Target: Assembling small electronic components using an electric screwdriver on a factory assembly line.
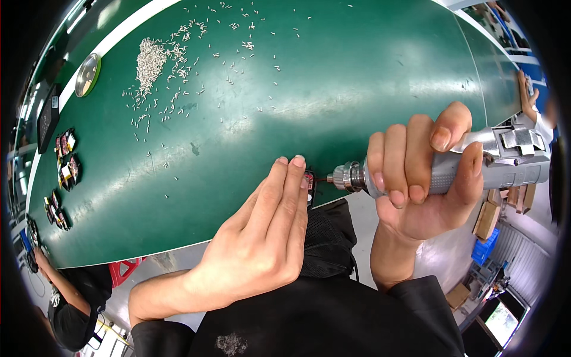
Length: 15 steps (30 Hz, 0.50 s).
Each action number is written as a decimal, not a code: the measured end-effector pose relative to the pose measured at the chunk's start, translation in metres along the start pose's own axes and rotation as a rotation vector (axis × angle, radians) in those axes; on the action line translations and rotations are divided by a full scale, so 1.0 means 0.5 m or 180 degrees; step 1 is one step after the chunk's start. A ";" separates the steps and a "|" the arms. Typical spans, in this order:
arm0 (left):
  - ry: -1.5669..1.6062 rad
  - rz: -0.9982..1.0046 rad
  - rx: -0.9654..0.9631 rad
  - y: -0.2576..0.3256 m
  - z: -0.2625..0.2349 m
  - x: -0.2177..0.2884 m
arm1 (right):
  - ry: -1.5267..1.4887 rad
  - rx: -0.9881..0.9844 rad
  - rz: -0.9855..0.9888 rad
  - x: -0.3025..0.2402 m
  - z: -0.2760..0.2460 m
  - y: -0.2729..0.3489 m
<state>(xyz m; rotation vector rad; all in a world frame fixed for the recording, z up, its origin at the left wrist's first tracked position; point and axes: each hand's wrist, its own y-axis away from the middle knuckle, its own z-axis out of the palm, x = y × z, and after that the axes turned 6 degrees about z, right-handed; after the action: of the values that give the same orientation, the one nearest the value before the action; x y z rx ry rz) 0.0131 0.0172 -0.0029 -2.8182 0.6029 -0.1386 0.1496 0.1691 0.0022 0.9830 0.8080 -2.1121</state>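
My right hand (422,169) is wrapped round a grey electric screwdriver (514,171), which lies level and points left. Its thin reddish bit reaches a small black-and-red part (310,189) at the near edge of the green table (369,71). Fingers pressed together, my left hand (256,229) holds that part from its left side and covers much of it. Whether the bit sits in a screw is too small to see. Farther off, a heap of tiny silvery pin-like pieces (150,62) lies on the table, with many more strewn to its right.
At the left stand a round green-rimmed dish (88,75), a black box (49,119) and several small wired assemblies (69,171). Another person's arm (59,279) works at far left; another person's hand (527,95) is at far right. A red stool (122,271) stands below the table edge.
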 end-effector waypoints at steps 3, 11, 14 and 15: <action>0.0061 -0.0053 0.0011 -0.001 0.001 0.000 | 0.0029 -0.0037 0.0070 -0.005 0.000 -0.003; 0.0152 -0.0108 0.0188 0.003 0.010 -0.001 | 0.0207 -0.0293 0.0148 -0.003 -0.003 -0.015; 0.0120 -0.0103 0.0277 0.007 0.013 0.000 | 0.0402 -0.0307 0.0218 -0.011 0.010 -0.016; 0.0118 -0.0113 0.0275 0.008 0.015 0.001 | 0.0565 -0.0298 0.0273 -0.014 0.017 -0.015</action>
<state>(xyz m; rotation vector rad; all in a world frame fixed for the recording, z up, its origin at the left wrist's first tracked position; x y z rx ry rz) 0.0131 0.0151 -0.0110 -2.7491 0.5415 -0.2188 0.1441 0.1693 0.0143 1.1454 0.9263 -1.9165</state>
